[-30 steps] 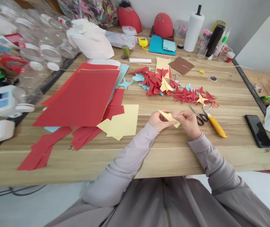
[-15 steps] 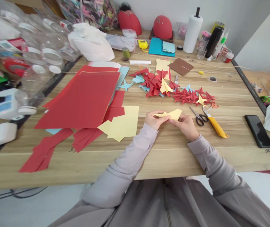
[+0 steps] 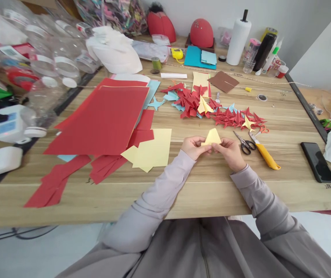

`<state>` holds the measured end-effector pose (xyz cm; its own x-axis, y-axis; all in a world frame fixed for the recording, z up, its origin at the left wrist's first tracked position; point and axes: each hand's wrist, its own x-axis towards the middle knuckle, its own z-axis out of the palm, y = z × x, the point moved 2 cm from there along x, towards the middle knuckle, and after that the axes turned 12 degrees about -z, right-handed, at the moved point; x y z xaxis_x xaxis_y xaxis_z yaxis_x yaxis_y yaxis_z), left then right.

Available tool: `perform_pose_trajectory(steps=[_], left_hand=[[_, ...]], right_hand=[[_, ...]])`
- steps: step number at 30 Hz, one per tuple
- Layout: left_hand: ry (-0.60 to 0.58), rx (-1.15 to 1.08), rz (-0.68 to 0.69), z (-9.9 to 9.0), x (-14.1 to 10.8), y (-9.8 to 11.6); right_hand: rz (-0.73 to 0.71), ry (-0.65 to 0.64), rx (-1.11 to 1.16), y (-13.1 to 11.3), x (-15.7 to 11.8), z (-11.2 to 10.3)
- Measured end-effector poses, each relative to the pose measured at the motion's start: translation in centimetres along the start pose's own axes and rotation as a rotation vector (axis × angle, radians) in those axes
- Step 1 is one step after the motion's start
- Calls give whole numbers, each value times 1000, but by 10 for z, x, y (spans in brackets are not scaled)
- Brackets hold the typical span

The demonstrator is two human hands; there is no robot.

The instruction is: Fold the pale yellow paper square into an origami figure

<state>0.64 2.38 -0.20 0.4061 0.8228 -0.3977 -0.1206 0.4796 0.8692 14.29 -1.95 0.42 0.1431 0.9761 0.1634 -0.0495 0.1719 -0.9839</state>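
My left hand (image 3: 193, 148) and my right hand (image 3: 229, 153) both pinch a folded piece of yellow paper (image 3: 212, 137) above the wooden table (image 3: 212, 193). Its point sticks up between them. Straight ahead lies a heap of folded red and pale blue origami pieces (image 3: 191, 103), with a few yellow ones among them. Just right of my right hand are black-handled scissors (image 3: 245, 143) and a yellow utility knife (image 3: 265, 156). Left of my left hand lie yellow paper sheets (image 3: 150, 150).
Large red paper sheets (image 3: 96, 119) and scraps fill the table's left. Clear plastic bottles (image 3: 55, 65) crowd the left side. A black phone (image 3: 318, 162) lies on the right. A paper towel roll (image 3: 238, 38) and a teal folder (image 3: 198, 58) stand at the back.
The yellow paper has been refolded, from a long flat shape lying across my hands to a shorter piece with a point upward. My hands have moved slightly closer together.
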Motion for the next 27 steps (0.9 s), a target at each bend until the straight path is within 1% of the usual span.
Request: perform_pose_trajectory(steps=[4, 9, 13, 17, 21, 24, 27], left_hand=[[-24, -14, 14, 0, -1, 2], [-54, -36, -26, 2, -4, 4], [-75, -57, -65, 2, -4, 4], [-81, -81, -83, 2, -5, 3], [-93, -107, -84, 3, -5, 2], [-87, -110, -72, 2, -2, 1], [-67, -112, -60, 1, 1, -2]], right_hand=[[-1, -11, -4, 0, -1, 1], [-48, 61, -47, -1, -3, 0], [-56, 93, -25, -1, -4, 0], [-53, 96, 18, -1, -3, -1], [-10, 98, 41, 1, -2, -3], [6, 96, 22, 2, -1, -3], [-23, 68, -27, 1, -1, -1]])
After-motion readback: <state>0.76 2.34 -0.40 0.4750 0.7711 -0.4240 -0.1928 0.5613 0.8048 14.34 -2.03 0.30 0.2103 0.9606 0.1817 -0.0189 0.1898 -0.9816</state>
